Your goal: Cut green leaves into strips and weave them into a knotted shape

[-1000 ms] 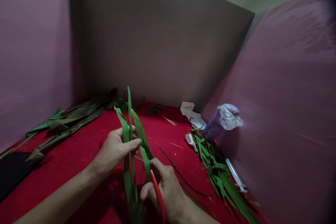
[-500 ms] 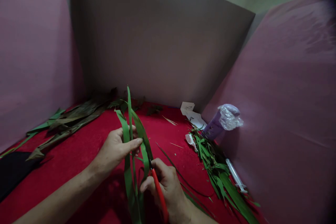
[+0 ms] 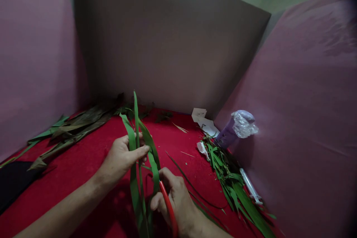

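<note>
Long green leaf strips (image 3: 134,187) stand upright in front of me, pinched between the thumb and fingers of my left hand (image 3: 125,155). One darker strip bends over to the right of my thumb. My right hand (image 3: 177,193) grips red-handled scissors (image 3: 169,208) low at the right side of the leaves. The scissor blades are mostly hidden behind my fingers and the leaf, so how far apart they are does not show.
Cut leaves (image 3: 225,174) lie heaped at right, beside a clear plastic syringe (image 3: 250,184). Behind them lean a purple container (image 3: 227,132) with crumpled plastic and white papers (image 3: 208,126). Brownish large leaves (image 3: 80,122) and a black cloth-like item (image 3: 18,182) lie left on the red cloth (image 3: 92,163).
My left hand and the leaves have shifted very slightly left. The right thumb has moved a little, and the scissors sit slightly lower along the leaf.
</note>
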`<act>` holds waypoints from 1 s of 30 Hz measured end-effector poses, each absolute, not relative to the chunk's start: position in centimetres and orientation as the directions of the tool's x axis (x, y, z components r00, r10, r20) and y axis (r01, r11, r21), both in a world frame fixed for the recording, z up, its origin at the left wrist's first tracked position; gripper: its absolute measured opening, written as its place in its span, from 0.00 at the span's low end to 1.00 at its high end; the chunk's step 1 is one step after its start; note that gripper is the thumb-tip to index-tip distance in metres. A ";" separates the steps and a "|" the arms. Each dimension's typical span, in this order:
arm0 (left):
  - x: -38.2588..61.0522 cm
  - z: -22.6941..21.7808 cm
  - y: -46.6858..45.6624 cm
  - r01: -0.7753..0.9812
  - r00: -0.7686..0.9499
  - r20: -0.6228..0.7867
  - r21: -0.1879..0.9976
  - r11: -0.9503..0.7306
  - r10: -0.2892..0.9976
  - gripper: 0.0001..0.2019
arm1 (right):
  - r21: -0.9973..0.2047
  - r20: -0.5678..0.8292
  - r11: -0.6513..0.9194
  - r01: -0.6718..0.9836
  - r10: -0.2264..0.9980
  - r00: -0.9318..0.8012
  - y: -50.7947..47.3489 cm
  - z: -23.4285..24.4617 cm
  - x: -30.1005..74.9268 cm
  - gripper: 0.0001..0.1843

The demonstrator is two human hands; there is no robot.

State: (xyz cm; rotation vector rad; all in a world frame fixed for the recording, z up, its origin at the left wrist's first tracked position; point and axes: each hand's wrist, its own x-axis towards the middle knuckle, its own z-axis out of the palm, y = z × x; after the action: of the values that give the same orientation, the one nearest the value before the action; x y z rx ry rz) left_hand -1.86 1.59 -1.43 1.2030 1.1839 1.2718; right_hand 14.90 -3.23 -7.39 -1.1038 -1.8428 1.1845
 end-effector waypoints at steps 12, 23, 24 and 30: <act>-1.7 -1.6 1.5 -0.022 0.082 0.019 1.000 -0.017 0.996 0.11 | -0.932 0.203 0.299 0.206 0.899 -0.389 -2.8 -7.8 14.7 0.14; -2.0 -1.9 1.6 0.046 0.063 0.093 0.994 -0.096 0.994 0.07 | -0.935 0.215 0.301 0.188 0.902 -0.375 -2.8 -7.6 14.4 0.08; -2.1 -1.9 1.6 0.057 0.041 0.117 0.991 -0.119 0.992 0.07 | -0.938 0.211 0.295 0.184 0.903 -0.375 -2.8 -7.5 14.4 0.07; -2.2 -1.7 1.7 0.013 0.013 0.109 0.994 -0.109 0.994 0.09 | -0.931 0.212 0.306 0.201 0.898 -0.386 -3.0 -7.1 14.5 0.03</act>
State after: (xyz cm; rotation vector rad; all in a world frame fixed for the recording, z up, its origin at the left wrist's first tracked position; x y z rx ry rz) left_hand -2.24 1.70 -1.75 1.3057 1.1567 1.2738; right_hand 14.46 -3.05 -7.11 -0.9882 -1.7897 1.1213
